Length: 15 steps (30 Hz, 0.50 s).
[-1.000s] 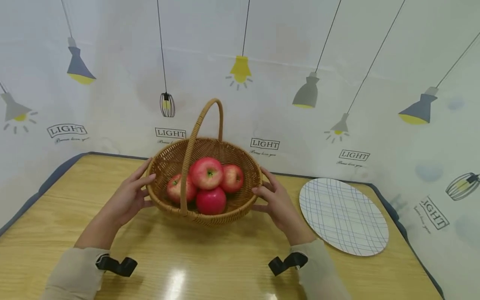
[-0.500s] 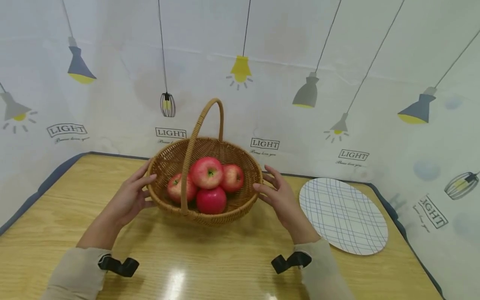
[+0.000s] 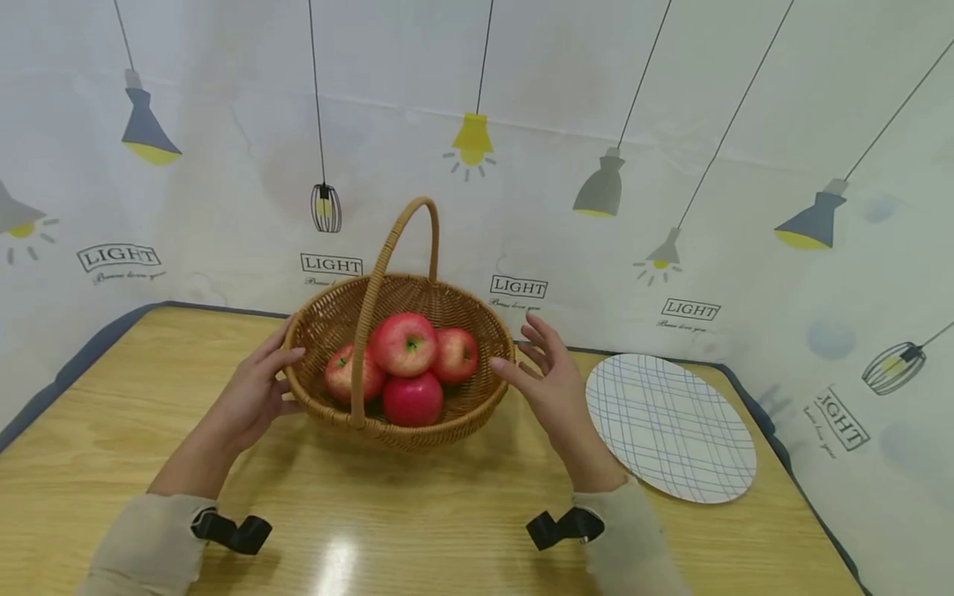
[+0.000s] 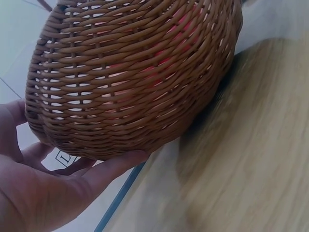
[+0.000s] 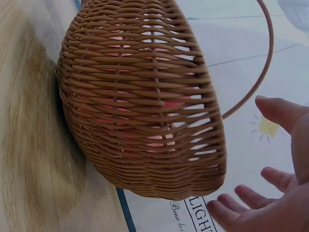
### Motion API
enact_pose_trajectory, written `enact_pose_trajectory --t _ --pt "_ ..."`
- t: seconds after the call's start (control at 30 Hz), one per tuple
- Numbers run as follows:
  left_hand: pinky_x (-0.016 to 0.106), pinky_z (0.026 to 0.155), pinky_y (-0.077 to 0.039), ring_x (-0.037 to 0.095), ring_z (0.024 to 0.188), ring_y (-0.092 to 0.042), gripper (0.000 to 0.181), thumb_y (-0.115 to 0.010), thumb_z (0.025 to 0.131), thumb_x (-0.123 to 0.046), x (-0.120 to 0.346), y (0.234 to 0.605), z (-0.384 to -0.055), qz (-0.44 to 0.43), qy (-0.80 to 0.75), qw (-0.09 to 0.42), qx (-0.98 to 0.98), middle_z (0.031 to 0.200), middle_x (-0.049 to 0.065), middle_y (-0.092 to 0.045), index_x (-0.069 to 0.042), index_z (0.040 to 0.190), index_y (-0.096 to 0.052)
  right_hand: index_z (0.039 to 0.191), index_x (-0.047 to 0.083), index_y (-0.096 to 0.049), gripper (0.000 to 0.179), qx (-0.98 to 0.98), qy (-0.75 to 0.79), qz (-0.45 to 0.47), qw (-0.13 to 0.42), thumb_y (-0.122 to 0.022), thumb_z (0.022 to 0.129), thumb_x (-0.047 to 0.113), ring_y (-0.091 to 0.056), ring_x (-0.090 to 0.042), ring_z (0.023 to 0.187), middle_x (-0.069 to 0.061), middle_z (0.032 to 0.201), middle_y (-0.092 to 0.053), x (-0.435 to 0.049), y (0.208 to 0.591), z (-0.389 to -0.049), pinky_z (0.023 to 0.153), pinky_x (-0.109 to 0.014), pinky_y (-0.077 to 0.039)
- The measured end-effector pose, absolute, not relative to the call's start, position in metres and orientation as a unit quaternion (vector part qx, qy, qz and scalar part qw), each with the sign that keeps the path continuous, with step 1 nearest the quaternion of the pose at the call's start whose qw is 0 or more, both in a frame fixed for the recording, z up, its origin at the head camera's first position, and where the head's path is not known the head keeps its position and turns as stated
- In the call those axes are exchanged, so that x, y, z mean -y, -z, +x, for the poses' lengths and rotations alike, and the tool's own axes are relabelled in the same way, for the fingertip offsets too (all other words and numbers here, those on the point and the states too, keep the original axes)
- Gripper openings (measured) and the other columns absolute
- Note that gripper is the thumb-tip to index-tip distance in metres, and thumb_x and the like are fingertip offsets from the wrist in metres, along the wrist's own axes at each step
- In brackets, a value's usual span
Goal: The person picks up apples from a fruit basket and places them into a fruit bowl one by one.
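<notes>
A brown wicker basket (image 3: 402, 434) with a tall arched handle (image 3: 373, 294) stands on the wooden table. Several red apples (image 3: 404, 344) lie piled in it, glimpsed only through the weave in both wrist views. My left hand (image 3: 253, 396) holds the basket's left side, thumb (image 3: 289, 356) at the rim and fingers against the outer wall (image 4: 120, 96). Over on the right side, my right hand (image 3: 553, 393) is spread beside the rim; the right wrist view shows a gap between its fingers (image 5: 251, 197) and the wicker wall (image 5: 145, 111).
A round white placemat (image 3: 674, 430) with blue crossed lines lies to the right of my right hand. Behind the wooden table (image 3: 387, 517) hangs a pale backdrop (image 3: 537, 74) printed with lamps, close to the back of the basket.
My right hand has let go of the basket's right rim and its fingers have spread away from it. The left hand keeps its hold; the basket stays put, while the head view shifts slightly.
</notes>
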State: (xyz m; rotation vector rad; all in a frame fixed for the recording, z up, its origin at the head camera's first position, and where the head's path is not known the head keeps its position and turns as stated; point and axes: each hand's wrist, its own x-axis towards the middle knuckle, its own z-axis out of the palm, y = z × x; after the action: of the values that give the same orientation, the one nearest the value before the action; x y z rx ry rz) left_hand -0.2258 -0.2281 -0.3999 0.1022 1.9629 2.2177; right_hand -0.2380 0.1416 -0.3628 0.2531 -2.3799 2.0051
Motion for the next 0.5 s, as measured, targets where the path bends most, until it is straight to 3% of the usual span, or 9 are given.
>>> enact_pose_trajectory --t 0.2,0.4,0.5 --pt "0.047 0.090 -0.053 0.054 0.146 -0.023 0.063 -0.037 0.110 -0.033 0.224 0.399 -0.226 0.028 -0.747 0.080 -0.660 0.171 0.015 0.007 -0.043 0.162 -0.002 0.155 0.024 -0.038 0.079 0.769 -0.630 0.101 0.044 -0.080 0.088 0.022 -0.040 -0.028 0.148 -0.005 0.158 -0.041 -0.129 0.357 -0.236 0.122 -0.044 -0.033" --pt "0.066 0.102 -0.041 0.056 0.148 -0.018 0.062 -0.036 0.110 -0.032 0.223 0.400 -0.226 0.027 -0.747 0.078 -0.659 0.171 0.015 0.008 -0.041 0.162 -0.002 0.152 0.022 -0.044 0.077 0.797 -0.584 0.143 0.060 -0.083 0.085 0.025 -0.042 -0.032 0.147 -0.004 0.158 -0.044 -0.118 0.345 -0.242 0.120 -0.045 -0.035" --pt "0.067 0.103 -0.039 0.057 0.148 -0.017 0.062 -0.035 0.111 -0.031 0.223 0.400 -0.226 0.028 -0.746 0.077 -0.661 0.171 0.014 0.008 -0.040 0.162 -0.002 0.152 0.025 -0.045 0.077 0.807 -0.565 0.163 0.047 -0.083 0.085 0.026 -0.043 -0.033 0.146 0.001 0.160 -0.041 -0.115 0.338 -0.245 0.117 -0.048 -0.038"
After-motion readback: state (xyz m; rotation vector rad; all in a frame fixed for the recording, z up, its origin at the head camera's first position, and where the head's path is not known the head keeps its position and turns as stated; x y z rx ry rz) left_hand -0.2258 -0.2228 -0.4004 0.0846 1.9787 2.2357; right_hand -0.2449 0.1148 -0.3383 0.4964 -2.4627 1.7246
